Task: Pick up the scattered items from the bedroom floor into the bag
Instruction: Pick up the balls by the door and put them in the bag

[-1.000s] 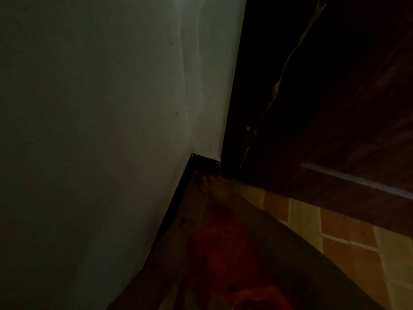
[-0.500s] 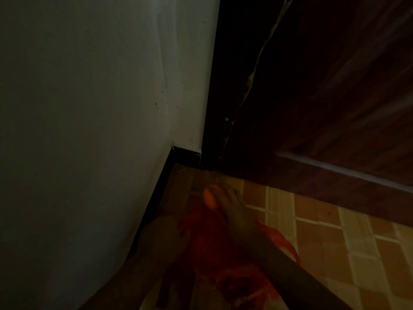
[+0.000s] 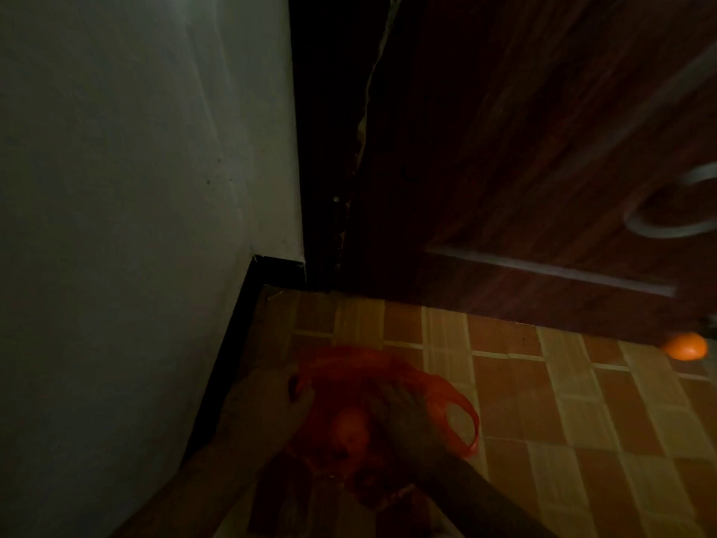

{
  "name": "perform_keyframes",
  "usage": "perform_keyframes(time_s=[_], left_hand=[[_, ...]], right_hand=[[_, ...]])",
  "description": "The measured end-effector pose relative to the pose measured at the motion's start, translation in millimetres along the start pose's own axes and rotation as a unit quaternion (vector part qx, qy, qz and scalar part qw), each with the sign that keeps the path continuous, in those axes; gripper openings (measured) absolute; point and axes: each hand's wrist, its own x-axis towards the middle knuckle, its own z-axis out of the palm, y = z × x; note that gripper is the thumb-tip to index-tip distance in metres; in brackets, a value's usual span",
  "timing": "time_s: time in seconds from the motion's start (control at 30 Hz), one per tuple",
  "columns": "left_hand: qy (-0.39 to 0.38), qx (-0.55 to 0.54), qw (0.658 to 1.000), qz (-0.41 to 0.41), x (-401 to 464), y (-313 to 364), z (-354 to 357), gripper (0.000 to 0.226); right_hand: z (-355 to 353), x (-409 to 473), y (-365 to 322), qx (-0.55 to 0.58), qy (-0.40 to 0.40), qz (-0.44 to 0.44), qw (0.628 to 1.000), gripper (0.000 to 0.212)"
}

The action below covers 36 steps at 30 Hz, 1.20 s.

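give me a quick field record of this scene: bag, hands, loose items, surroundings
bag: red thin plastic bag with loop handles, low over the tiled floor
left hand: left hand grips the bag's left rim
right hand: right hand reaches into the bag's mouth; grip unclear
loose items: round orange object on the floor beside the dark wooden door
surroundings: white wall on the left

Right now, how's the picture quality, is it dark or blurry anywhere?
Head view: very dim overall; the hands and red bag are murky and motion-smeared; the wooden door streaks with blur; the orange ball at the right edge is brightest; the wall is grey and shadowed.
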Motion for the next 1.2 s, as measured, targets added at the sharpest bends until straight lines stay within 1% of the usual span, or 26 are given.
perform_keyframes(time_s=[0.07, 0.13, 0.17, 0.23, 0.27, 0.3, 0.37, 0.4, 0.43, 0.53, 0.6, 0.7, 0.83, 0.93, 1.1, 1.2], left_hand=[[0.003, -0.012, 1.000, 0.010, 1, 1, 2, 0.007], [0.004, -0.015, 1.000, 0.023, 3, 0, 5, 0.009], [0.000, -0.018, 1.000, 0.024, 4, 1, 6, 0.012], [0.002, -0.019, 0.999, 0.028, 7, 4, 7, 0.017], [0.008, -0.018, 0.999, 0.032, 9, 6, 8, 0.020], [0.015, -0.017, 0.999, 0.034, 11, 8, 8, 0.024], [0.026, -0.027, 0.999, 0.040, 13, 16, 7, 0.035], [0.035, -0.035, 0.998, 0.044, 12, 19, 6, 0.042], [0.044, -0.041, 0.997, 0.042, 10, 24, 4, 0.044], [0.077, -0.088, 0.993, 0.004, -4, 48, -8, 0.026], [0.092, -0.109, 0.990, 0.000, -19, 70, -22, 0.018], [0.083, -0.112, 0.990, 0.009, -48, 103, -56, 0.015], [0.055, -0.122, 0.991, -0.001, -83, 146, -117, 0.005], [0.045, -0.125, 0.991, -0.007, -109, 188, -167, 0.013], [0.028, -0.109, 0.994, 0.007, -165, 283, -263, 0.007], [0.019, -0.098, 0.995, 0.031, -197, 337, -323, 0.008]], right_hand=[[-9, -8, 17, 0.005, 0.064, 0.038, 0.997, 0.077], [-21, -19, 37, 0.011, 0.098, 0.114, 0.989, 0.083], [-26, -26, 46, 0.008, 0.098, 0.155, 0.983, 0.083], [-27, -38, 61, 0.031, 0.065, 0.232, 0.970, 0.080], [-26, -44, 67, 0.052, 0.047, 0.263, 0.962, 0.075], [-25, -50, 73, 0.073, 0.038, 0.288, 0.954, 0.064], [-30, -61, 81, 0.110, 0.038, 0.318, 0.941, 0.029], [-32, -65, 83, 0.119, 0.039, 0.331, 0.935, 0.018], [-35, -69, 84, 0.125, 0.046, 0.343, 0.930, 0.016], [-59, -82, 81, 0.164, 0.086, 0.352, 0.918, 0.019], [-86, -92, 75, 0.203, 0.118, 0.339, 0.911, 0.021], [-142, -112, 60, 0.250, 0.147, 0.325, 0.900, 0.023], [-229, -147, 31, 0.297, 0.159, 0.324, 0.884, 0.018], [-302, -180, 11, 0.311, 0.161, 0.332, 0.876, 0.017], [-430, -247, -27, 0.327, 0.172, 0.343, 0.863, 0.018], [-512, -289, -58, 0.336, 0.183, 0.343, 0.858, 0.012]])
